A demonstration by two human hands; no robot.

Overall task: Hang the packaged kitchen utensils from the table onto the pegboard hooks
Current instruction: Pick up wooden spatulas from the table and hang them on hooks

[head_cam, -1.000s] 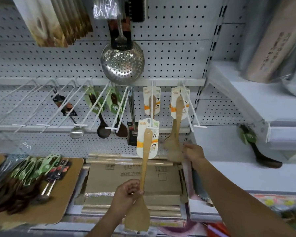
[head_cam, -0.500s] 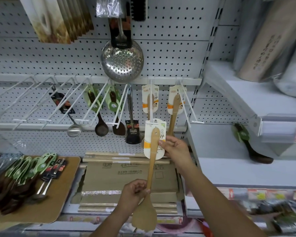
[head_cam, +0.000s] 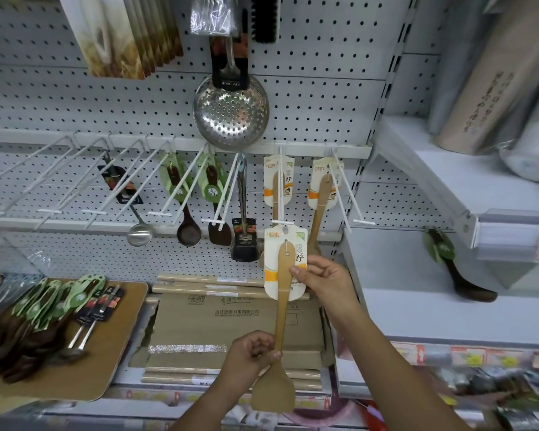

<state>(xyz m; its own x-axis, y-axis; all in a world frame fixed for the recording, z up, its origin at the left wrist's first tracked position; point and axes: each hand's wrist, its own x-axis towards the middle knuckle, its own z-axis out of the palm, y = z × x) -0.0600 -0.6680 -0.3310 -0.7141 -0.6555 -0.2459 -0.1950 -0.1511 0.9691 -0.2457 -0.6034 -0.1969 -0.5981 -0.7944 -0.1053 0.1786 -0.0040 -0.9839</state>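
Your left hand (head_cam: 249, 357): fingers curled tight round the lower handle of the wooden spatula (head_cam: 282, 306), just above its flat blade. The blade hangs below your knuckles. The spatula is near upright, blade down.

Your right hand (head_cam: 327, 281): thumb and fingers pinch the right edge of the spatula's backing card (head_cam: 270, 262). The thumb tip lies on the card face, just beside the handle.

Straight above your right fingers, the card's top edge meets the tip of a white hook (head_cam: 282, 223) on the pegboard (head_cam: 318, 98). Cannot tell whether the card's hole is over the wire. Farther back on that hook hangs a second carded spatula (head_cam: 269, 185). A third spatula (head_cam: 321, 200) hangs on the next hook, up and right of your right fingers.

Up and left of both hands, on other hooks: a dark spoon (head_cam: 189, 233) with a green card and a steel ladle (head_cam: 140, 235). High above your fingers hangs a perforated steel skimmer (head_cam: 231, 110).

Far left of your left fingers, the worktop (head_cam: 112, 346) carries a pile of packaged utensils (head_cam: 44, 315) with green and black cards, lying overlapped. Behind your left fingers lies a flattened cardboard box (head_cam: 199, 325). Well apart to the right of your right fingers, a dark ladle (head_cam: 467, 287) lies alone on a white shelf (head_cam: 417, 312).
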